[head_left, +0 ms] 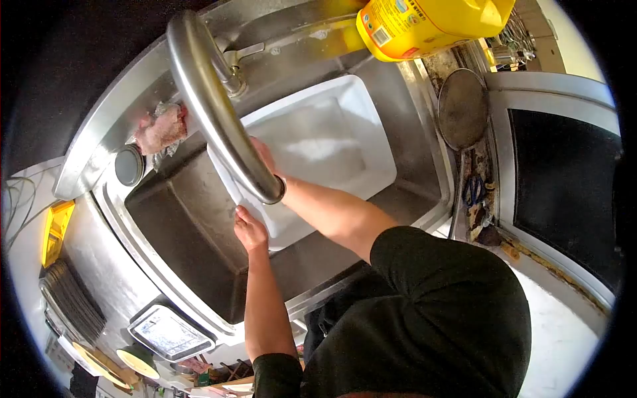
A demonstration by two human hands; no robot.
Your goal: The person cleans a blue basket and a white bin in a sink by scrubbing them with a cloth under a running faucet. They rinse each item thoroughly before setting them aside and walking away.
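A white plastic tub lies tilted inside a steel sink. My left hand grips the tub's near rim at its lower left corner. Higher along the same edge, my right hand holds the rim, partly hidden behind the curved steel faucet spout that arches over the sink. Both forearms reach out from black sleeves at the lower right.
A yellow jug stands behind the sink. A pinkish rag and a round dark plug sit on the sink's left ledge. A round mesh skimmer and blue scissors lie right. Trays and stacked plates lie lower left.
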